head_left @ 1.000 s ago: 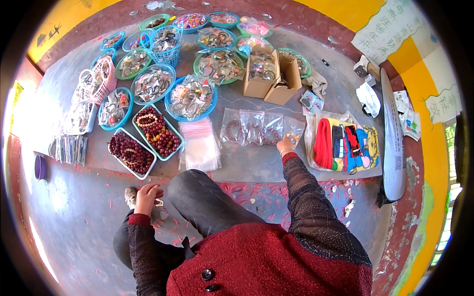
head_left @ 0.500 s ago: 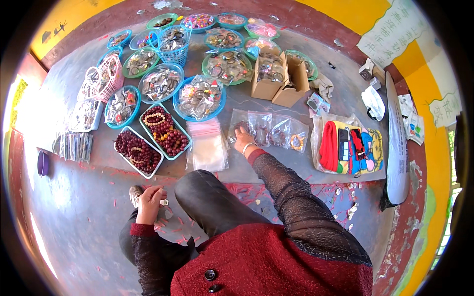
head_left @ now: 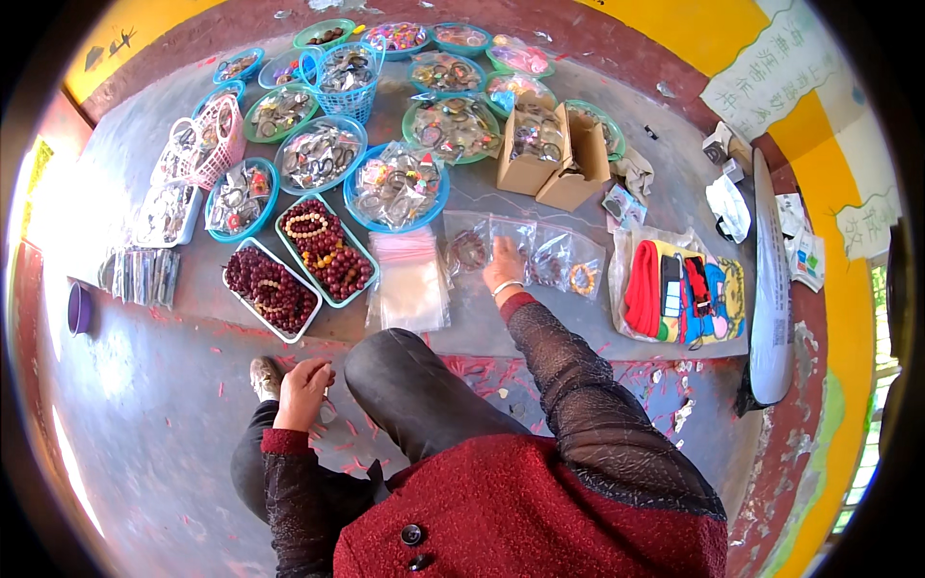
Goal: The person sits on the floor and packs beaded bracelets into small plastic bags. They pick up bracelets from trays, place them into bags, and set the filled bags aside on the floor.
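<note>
A row of clear plastic bags with beaded bracelets lies at the near edge of the grey platform. My right hand rests over a middle bag, fingers stretched forward. Left of it is a bag with a dark bracelet; to the right, another bag holds a pale-and-orange bead bracelet. A stack of flat clear bags sits beside the row. My left hand hovers by my left knee, its fingers curled together; whatever they may hold is hidden.
Two trays of dark red beads stand left of the flat bags. Behind are several basins of packaged trinkets and two cardboard boxes. Folded colourful cloths lie at right. A purple cup stands far left.
My right hand has moved right along the row, from the dark-bracelet bag to the one beside it. My left hand has shifted slightly right, its fingers still curled.
</note>
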`<state>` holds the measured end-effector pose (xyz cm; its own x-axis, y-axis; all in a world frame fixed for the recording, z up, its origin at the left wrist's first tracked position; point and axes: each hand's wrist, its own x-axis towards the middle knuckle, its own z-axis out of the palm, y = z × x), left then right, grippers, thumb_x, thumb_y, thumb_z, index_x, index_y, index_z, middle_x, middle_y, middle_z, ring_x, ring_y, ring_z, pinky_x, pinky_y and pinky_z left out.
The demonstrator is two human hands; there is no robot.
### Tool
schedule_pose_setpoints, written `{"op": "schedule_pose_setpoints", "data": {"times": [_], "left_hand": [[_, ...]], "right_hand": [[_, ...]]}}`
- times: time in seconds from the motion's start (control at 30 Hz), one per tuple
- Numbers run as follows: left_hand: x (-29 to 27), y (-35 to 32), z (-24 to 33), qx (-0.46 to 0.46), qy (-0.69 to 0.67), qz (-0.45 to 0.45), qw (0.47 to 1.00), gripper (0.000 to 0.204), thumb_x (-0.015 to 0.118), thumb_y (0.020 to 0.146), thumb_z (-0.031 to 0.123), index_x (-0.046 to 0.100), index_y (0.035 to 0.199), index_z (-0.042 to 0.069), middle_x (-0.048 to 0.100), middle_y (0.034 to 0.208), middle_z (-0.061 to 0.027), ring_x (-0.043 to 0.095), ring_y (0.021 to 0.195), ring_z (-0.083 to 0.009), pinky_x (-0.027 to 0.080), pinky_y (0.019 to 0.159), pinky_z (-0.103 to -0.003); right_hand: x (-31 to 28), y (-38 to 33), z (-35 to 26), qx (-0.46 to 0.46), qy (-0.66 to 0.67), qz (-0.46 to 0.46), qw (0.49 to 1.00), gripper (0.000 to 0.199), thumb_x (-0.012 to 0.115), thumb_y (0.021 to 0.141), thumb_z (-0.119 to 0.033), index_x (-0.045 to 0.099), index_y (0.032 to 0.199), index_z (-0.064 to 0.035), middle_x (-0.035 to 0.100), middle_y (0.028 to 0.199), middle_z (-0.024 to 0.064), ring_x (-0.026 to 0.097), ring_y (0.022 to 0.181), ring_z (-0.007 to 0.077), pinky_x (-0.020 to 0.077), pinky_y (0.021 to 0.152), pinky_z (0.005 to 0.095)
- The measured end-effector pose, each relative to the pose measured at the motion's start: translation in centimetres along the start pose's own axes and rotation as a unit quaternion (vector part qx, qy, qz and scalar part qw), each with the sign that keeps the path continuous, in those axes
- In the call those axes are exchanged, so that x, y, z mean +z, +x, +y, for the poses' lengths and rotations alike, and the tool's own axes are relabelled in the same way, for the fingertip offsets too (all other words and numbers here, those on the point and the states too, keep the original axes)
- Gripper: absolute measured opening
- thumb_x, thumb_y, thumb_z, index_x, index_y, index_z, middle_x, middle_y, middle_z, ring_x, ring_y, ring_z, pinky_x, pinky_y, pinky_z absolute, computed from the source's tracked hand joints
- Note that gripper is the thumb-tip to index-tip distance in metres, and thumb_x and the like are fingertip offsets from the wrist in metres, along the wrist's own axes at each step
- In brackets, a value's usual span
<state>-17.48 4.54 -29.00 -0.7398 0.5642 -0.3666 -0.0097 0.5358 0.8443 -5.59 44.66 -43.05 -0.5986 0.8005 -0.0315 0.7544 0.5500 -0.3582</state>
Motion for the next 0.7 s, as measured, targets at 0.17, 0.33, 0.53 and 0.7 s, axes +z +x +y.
{"op": "schedule_pose_setpoints", "data": {"times": [0.17, 0.33, 0.53, 0.7], "left_hand": [[0.4, 0.2, 0.1, 0.022, 0.01, 0.001, 1.0, 0.023, 0.055, 0.084, 0.015, 0.062, 0.096, -0.004, 0.065, 0.077, -0.012, 0.063, 0.071, -0.0167, 0.049, 0.064, -0.028], [0.6, 0.2, -0.1, 0.024, 0.028, -0.003, 0.999, 0.024, 0.054, 0.083, 0.013, 0.062, 0.097, -0.004, 0.065, 0.077, -0.0124, 0.063, 0.071, -0.0174, 0.049, 0.066, -0.028], [0.8, 0.4, -0.9, 0.032, 0.035, -0.003, 0.999, 0.024, 0.054, 0.083, 0.014, 0.062, 0.096, -0.004, 0.066, 0.078, -0.0126, 0.063, 0.072, -0.0182, 0.049, 0.066, -0.028], [0.9, 0.4, -0.8, 0.022, 0.036, -0.002, 0.999, 0.025, 0.055, 0.082, 0.014, 0.063, 0.096, -0.004, 0.066, 0.077, -0.0123, 0.063, 0.071, -0.0178, 0.049, 0.064, -0.029]], "right_hand": [[-1.7, -1.1, 6.3, 0.159, -0.054, 0.001, 0.986, 0.05, 0.048, 0.079, -0.013, 0.04, 0.127, -0.005, 0.033, 0.139, 0.0123, 0.031, 0.13, 0.0293, 0.0319, 0.1, 0.0451], [-1.8, -1.9, 12.5, 0.169, -0.16, -0.096, 0.968, 0.054, 0.044, 0.083, -0.017, 0.033, 0.135, -0.0048, 0.025, 0.145, 0.0105, 0.022, 0.135, 0.0266, 0.0256, 0.106, 0.0414], [-2.2, -2.4, 16.1, 0.108, -0.13, -0.082, 0.982, 0.057, 0.047, 0.079, -0.011, 0.034, 0.135, -0.0088, 0.025, 0.144, 0.0111, 0.022, 0.135, 0.0264, 0.0288, 0.105, 0.0397], [-2.7, -2.4, 18.2, 0.171, -0.091, -0.012, 0.981, 0.063, 0.05, 0.076, -0.007, 0.031, 0.135, -0.0099, 0.022, 0.145, 0.0114, 0.022, 0.135, 0.0278, 0.0299, 0.105, 0.0422]]}}
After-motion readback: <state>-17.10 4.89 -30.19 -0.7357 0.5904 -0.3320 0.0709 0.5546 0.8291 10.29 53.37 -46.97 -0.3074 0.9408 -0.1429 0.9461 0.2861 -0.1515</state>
